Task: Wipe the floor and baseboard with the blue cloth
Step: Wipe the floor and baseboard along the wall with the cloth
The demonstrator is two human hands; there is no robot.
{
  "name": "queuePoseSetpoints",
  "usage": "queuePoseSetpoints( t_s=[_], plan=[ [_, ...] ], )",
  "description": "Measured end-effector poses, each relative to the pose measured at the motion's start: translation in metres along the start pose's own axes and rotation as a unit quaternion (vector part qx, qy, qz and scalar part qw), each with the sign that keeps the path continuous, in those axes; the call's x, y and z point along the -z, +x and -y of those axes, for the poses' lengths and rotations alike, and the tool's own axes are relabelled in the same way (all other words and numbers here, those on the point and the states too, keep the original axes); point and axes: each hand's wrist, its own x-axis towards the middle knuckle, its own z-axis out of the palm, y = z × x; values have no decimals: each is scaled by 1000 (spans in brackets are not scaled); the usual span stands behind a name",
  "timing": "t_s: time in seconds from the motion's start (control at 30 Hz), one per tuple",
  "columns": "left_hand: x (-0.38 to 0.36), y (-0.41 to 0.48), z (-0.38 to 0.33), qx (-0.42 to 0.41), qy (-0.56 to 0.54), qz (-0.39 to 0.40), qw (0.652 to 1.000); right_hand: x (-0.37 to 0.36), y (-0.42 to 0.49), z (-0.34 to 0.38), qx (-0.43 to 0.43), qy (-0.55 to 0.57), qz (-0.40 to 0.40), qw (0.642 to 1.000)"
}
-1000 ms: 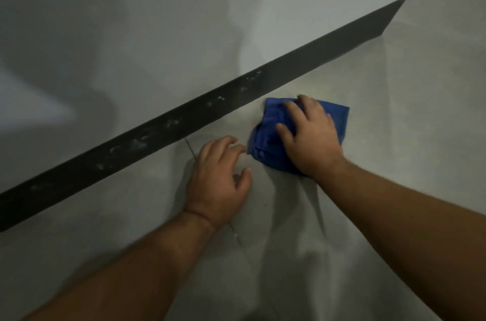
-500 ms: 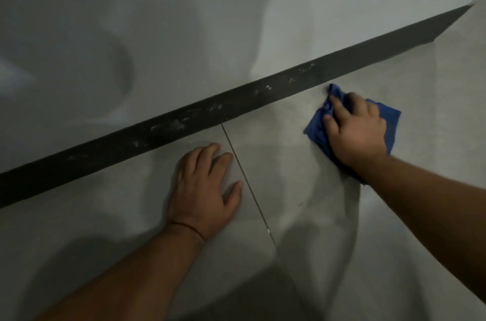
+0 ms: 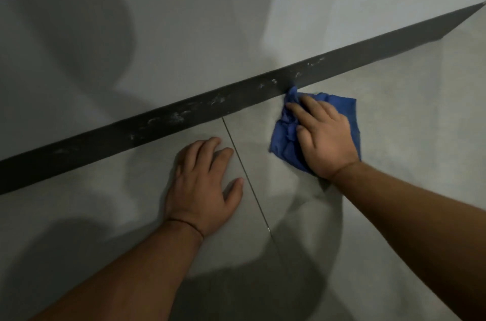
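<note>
The right hand [image 3: 324, 136] lies palm down on the bunched blue cloth [image 3: 286, 136], fingers spread and pressing it flat against the grey floor tile [image 3: 394, 115] rather than gripping it. The cloth sits on the floor right of the grout line [image 3: 247, 181], its upper corner touching the lower edge of the dark baseboard [image 3: 184, 118]. The left hand [image 3: 202, 186] is empty, fingers apart, planted flat on the floor just left of that grout line as a prop.

The step in hand looks like scrubbing along the floor edge. Pale smudges streak the baseboard on both sides of the cloth's corner, so that strip seems not yet clean. To do this well, keep even pressure through the palm, work in overlapping strokes parallel to the wall, then tip the cloth up onto the baseboard face. A loose fold could slip from under the fingers, so gather it first.
</note>
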Motion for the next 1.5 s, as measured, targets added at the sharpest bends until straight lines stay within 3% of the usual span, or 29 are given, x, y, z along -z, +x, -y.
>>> queuePoseSetpoints(
  t_s=[0.17, 0.27, 0.47, 0.57, 0.7, 0.77, 0.87, 0.9, 0.93, 1.13, 1.37, 1.43, 1.5],
  plan=[
    [3, -1, -1, 5, -7, 3, 1000, 11, 17, -47, -193, 17, -20, 981],
    [4, -1, -1, 11, -4, 9, 1000, 5, 37, -32, -237, 6, -10, 972],
    [4, 0, -2, 12, 3, 10, 1000, -18, 29, 49, -149, 64, -119, 980],
    [5, 0, -3, 14, -1, 10, 1000, -17, 22, 59, -88, 116, -114, 983],
    [6, -2, -2, 10, -10, 7, 1000, 2, 25, 35, -117, 220, -146, 957],
    [6, -2, -2, 10, -15, 5, 1000, 12, 27, 20, -228, 310, -182, 905],
    [7, -2, -4, 12, -11, 9, 1000, 30, 44, 5, -397, 509, -254, 721],
    [7, -2, -4, 11, -11, 7, 1000, 37, 53, 2, -414, 553, -273, 670],
    [7, -2, -4, 9, -11, 5, 1000, 42, 63, 1, -414, 572, -283, 649],
    [3, -1, -2, 1, -5, -9, 1000, 34, 83, 51, -383, 549, -279, 688],
    [0, -1, -2, -2, -15, -25, 1000, 2, 53, 84, -269, 475, -198, 814],
    [2, -1, -2, 0, -15, -23, 1000, 6, 53, 74, -275, 476, -206, 809],
    [3, -1, -2, 2, -15, -19, 1000, 17, 60, 56, -311, 477, -253, 782]
  ],
)
